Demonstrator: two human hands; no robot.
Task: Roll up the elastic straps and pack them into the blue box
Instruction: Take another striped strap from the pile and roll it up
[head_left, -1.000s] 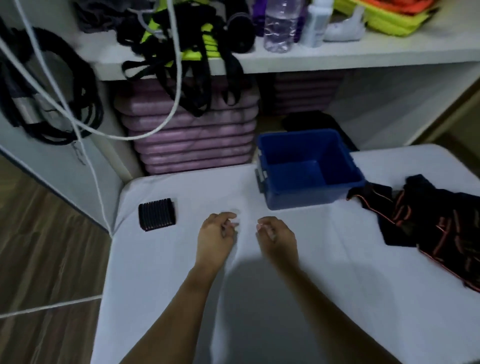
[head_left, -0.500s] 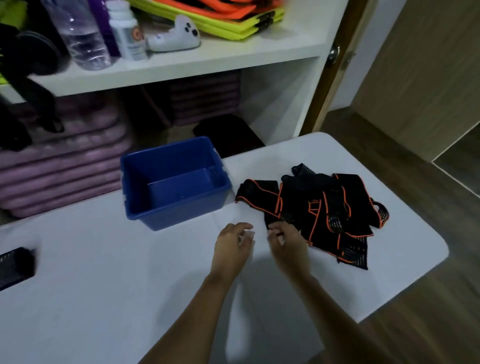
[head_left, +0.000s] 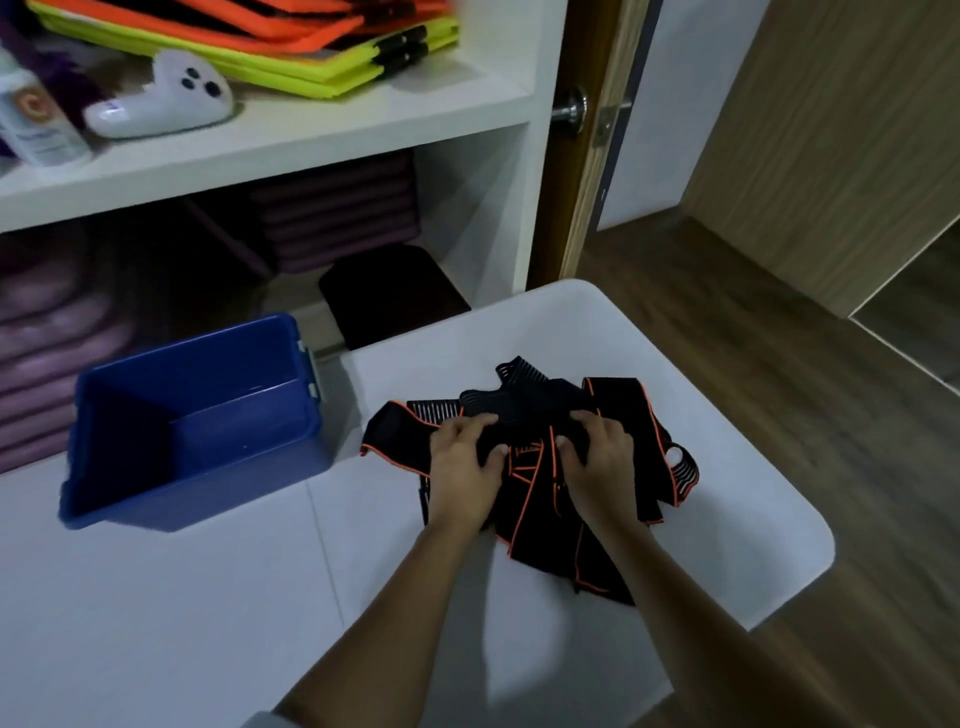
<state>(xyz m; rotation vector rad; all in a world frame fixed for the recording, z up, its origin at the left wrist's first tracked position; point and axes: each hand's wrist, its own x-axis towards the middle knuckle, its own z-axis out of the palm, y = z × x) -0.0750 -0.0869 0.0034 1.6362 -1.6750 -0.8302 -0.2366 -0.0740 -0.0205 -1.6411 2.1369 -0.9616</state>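
Head view: the straps (head_left: 530, 499) lie in a tangled black heap with orange edging, at 3 o'clock from the empty box (head_left: 192, 483) on the surface (head_left: 208, 597). My left hand (head_left: 462, 467) and right hand (head_left: 597, 457) sit close together on the heap, fingers curled into the cloth, each gripping a fold. The straps look light, limp and stretchy, and likely to snag on each other. I'd take one free end, draw it clear and roll from there.

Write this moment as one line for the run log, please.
elastic straps: loose pile, unrolled | left hand: grips pile | right hand: grips pile | blue box: empty, on table, left of pile
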